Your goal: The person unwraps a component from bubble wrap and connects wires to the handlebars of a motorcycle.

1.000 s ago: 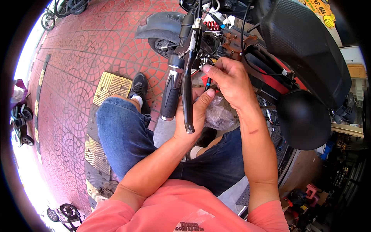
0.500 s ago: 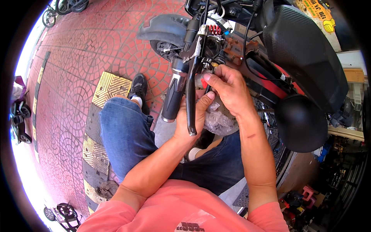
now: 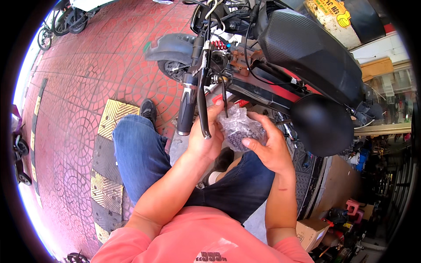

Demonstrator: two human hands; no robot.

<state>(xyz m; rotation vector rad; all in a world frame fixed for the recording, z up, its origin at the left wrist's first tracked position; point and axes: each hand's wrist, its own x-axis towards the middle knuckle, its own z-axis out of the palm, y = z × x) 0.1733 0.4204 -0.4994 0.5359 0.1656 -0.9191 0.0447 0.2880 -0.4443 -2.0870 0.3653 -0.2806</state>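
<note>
Head view: the right hand (image 3: 272, 150) grips a crumpled clear plastic bag (image 3: 240, 125) of dark contents, right of the curved black brake lever (image 3: 201, 105), the left hand's (image 3: 213, 140) hold unclear; supporting the bag underneath should prevent spills.

Super bright daylight, blown out to white past the left edge of the red patterned-brick pavement (image 3: 74, 127), with bluish fringing. Fisheye bends that edge hard, and the frame corners go black. The dark, cluttered shop interior (image 3: 386, 184) is way dimmer. The round matte-black disc (image 3: 322, 125) looks blurry; the crinkled clear plastic bag (image 3: 237, 118) catches small glints.
</note>
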